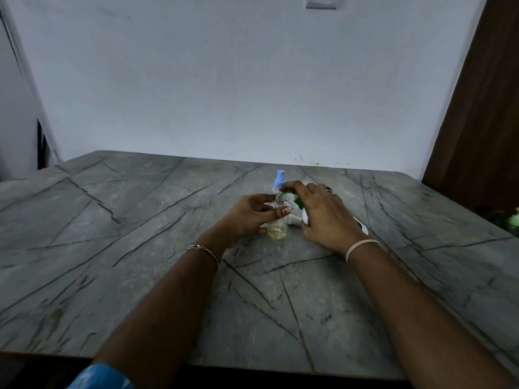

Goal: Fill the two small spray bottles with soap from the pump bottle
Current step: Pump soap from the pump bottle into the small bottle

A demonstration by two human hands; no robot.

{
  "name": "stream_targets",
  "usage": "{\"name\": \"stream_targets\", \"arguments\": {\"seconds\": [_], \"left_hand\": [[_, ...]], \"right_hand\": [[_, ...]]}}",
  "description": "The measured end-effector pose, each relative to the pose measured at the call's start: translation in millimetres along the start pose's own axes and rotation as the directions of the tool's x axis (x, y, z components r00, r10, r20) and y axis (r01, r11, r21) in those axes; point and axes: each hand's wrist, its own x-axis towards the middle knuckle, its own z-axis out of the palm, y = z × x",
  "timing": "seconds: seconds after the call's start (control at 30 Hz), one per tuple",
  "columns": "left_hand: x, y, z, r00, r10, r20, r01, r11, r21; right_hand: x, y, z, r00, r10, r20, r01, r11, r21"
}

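A small clear spray bottle (278,227) stands open on the grey table with a little yellowish soap at its bottom. My left hand (247,217) grips it from the left, fingers curled round its body. My right hand (323,217) lies over the pump bottle (299,204), a white bottle with a green pump head, mostly hidden beneath the hand; its green spout sits over the small bottle's neck. Behind them stands a second small spray bottle (279,179) with a light blue spray cap on.
The grey marble-pattern table (140,248) stretches wide on all sides, with its front edge near me. A pale wall stands behind it. A dark wooden panel (483,108) rises at the right, and something green (514,219) lies at the far right edge.
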Motion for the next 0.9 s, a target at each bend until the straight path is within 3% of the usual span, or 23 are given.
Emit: {"name": "stream_targets", "arguments": {"seconds": [0.9], "left_hand": [[-1.9, 2.6, 1.9, 1.0, 0.004, -0.006, -0.005, 0.999, -0.036]], "right_hand": [[0.1, 1.4, 0.4, 1.0, -0.006, 0.004, 0.006, 1.0, -0.027]]}}
